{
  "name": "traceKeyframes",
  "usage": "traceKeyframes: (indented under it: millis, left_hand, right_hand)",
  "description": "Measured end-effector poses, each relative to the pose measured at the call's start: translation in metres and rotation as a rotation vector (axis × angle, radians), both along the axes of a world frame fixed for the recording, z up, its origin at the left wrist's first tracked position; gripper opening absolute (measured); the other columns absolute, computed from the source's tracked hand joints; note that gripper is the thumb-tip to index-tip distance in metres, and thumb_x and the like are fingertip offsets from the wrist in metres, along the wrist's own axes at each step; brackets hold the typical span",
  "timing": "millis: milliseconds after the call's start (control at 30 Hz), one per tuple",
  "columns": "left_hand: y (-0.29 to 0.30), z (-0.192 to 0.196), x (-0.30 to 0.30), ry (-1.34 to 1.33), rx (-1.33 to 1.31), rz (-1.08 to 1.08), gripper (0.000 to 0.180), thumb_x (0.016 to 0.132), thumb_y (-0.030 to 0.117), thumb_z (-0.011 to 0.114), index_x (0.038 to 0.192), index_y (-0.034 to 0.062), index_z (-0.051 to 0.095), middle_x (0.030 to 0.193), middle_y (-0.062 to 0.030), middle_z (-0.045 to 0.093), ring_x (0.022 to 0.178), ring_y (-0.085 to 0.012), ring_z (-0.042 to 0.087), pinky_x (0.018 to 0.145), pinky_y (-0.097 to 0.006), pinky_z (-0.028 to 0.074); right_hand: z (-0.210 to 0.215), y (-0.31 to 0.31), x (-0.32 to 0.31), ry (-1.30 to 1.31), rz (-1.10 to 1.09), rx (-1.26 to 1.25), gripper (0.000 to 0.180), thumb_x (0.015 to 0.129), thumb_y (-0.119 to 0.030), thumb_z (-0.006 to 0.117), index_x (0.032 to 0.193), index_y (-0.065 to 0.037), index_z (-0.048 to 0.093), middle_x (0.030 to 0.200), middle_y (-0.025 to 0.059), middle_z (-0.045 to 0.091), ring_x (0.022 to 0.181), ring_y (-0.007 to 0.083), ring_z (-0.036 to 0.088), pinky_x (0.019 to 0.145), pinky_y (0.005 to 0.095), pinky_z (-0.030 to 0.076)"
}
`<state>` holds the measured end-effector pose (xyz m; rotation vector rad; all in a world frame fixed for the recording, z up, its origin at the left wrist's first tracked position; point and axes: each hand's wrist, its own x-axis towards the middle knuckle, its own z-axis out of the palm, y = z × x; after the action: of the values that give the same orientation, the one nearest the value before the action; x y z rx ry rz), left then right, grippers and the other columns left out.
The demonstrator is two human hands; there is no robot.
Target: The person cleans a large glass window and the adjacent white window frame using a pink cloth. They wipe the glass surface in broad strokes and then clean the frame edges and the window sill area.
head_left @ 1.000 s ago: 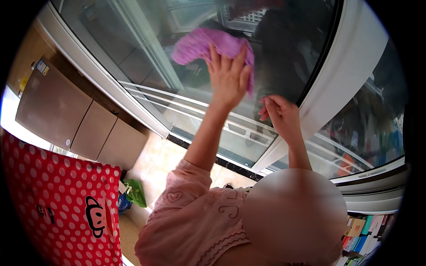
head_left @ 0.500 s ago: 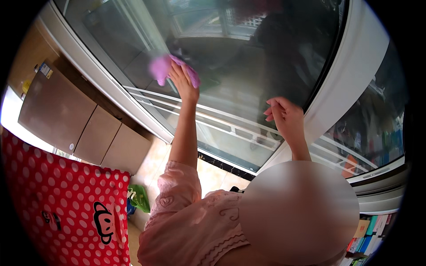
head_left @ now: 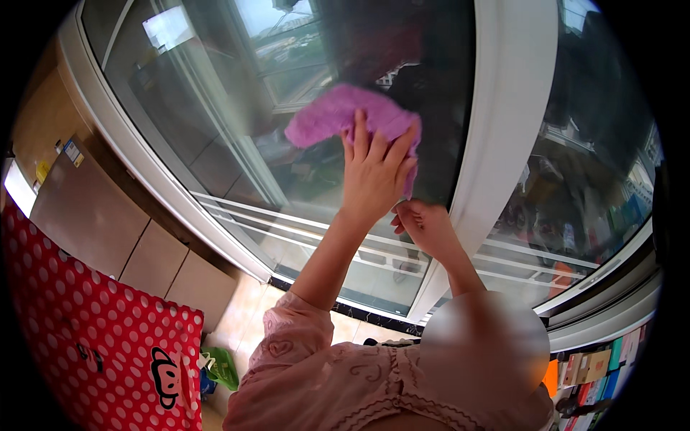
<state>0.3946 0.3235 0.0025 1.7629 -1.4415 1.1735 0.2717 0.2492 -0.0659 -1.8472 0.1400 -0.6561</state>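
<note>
The left hand (head_left: 372, 179), fingers spread, presses a purple cloth (head_left: 341, 111) against a white-framed glass door (head_left: 302, 190). The right hand (head_left: 424, 226) curls at the cloth's lower end; whether it grips it, I cannot tell. Farther left stands a refrigerator (head_left: 93, 205).

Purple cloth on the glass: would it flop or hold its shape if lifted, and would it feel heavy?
The purple cloth would probably flop: its lower corner trails beside the left hand. It looks soft and fluffy, so likely light, though I can't tell if it's wet. Pushed, it may slide over the smooth-looking glass.
</note>
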Motion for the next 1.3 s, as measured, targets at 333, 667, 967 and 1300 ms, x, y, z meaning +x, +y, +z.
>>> traceKeyframes:
  millis: [333,667,967,1300]
  left_hand:
    - [-0.003,0.103,0.041,-0.159,-0.222,0.108,0.045,0.091,0.032,0.048,0.131,0.0107,0.048,0.129,-0.0162,0.047,0.130,-0.0404,0.033,0.106,-0.056,0.024]
    - [0.041,0.071,0.100,0.114,-0.333,0.099,0.054,0.096,0.030,0.039,0.142,0.0027,0.030,0.142,-0.0207,0.033,0.135,-0.0427,0.023,0.111,-0.049,0.016]
    - [0.013,0.055,0.015,-0.062,-0.014,0.060,0.048,0.092,0.024,0.046,0.136,0.0055,0.040,0.132,-0.0214,0.041,0.134,-0.0467,0.022,0.106,-0.061,0.018]
    - [-0.001,0.186,0.055,-0.304,-0.247,0.102,0.045,0.095,0.030,0.044,0.136,0.0114,0.044,0.138,-0.0175,0.041,0.135,-0.0398,0.026,0.106,-0.056,0.023]
  right_hand:
    - [-0.002,-0.004,-0.004,-0.030,-0.038,-0.100,0.017,0.091,-0.010,0.051,0.093,0.002,0.062,0.074,0.0122,0.067,0.069,0.0200,0.070,0.062,0.0277,0.054]
    - [0.008,0.000,-0.004,0.025,-0.025,-0.026,0.016,0.092,-0.006,0.052,0.093,0.007,0.062,0.078,0.0118,0.066,0.070,0.0178,0.068,0.063,0.0252,0.054]
    - [0.037,0.003,0.004,0.025,0.176,-0.290,0.014,0.091,-0.006,0.053,0.094,0.004,0.063,0.083,0.0118,0.067,0.073,0.0181,0.068,0.066,0.0264,0.054]
    - [0.063,0.002,0.022,-0.223,0.037,-0.122,0.020,0.094,-0.009,0.051,0.105,0.006,0.058,0.085,0.0131,0.068,0.082,0.0197,0.069,0.074,0.0274,0.055]
